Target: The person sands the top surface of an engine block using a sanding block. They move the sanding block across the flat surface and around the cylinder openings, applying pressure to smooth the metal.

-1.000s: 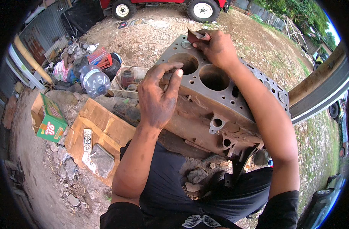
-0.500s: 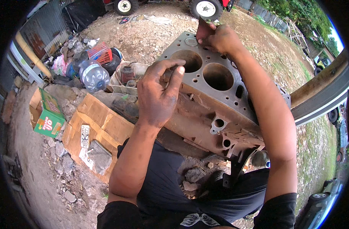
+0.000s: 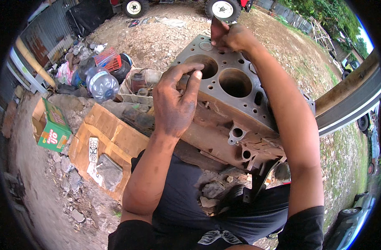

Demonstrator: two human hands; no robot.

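A grey metal engine block (image 3: 224, 109) with round cylinder bores and several small holes in its flat top lies in front of me, its near side coated in brown rust. At the far end of the top, my right hand (image 3: 236, 38) is closed on a reddish-brown sheet of sandpaper (image 3: 219, 31), pressed near a round disc at the corner. My left hand (image 3: 176, 102) rests at the left edge of the block, thumb and index finger apart, the index fingertip by the first bore. Its other fingers are mostly hidden.
Flattened cardboard (image 3: 109, 139) lies to the left beside a green carton (image 3: 53, 127). Farther back are a large clear plastic bottle (image 3: 102, 83), a red crate (image 3: 108, 59) and a box of parts (image 3: 136, 85). A curved post (image 3: 344, 98) stands at right. A vehicle's wheel (image 3: 222, 10) shows at the back.
My right hand has shifted slightly left with the sandpaper along the block's far end. My left hand stays in nearly the same place; the whole view has moved a little.
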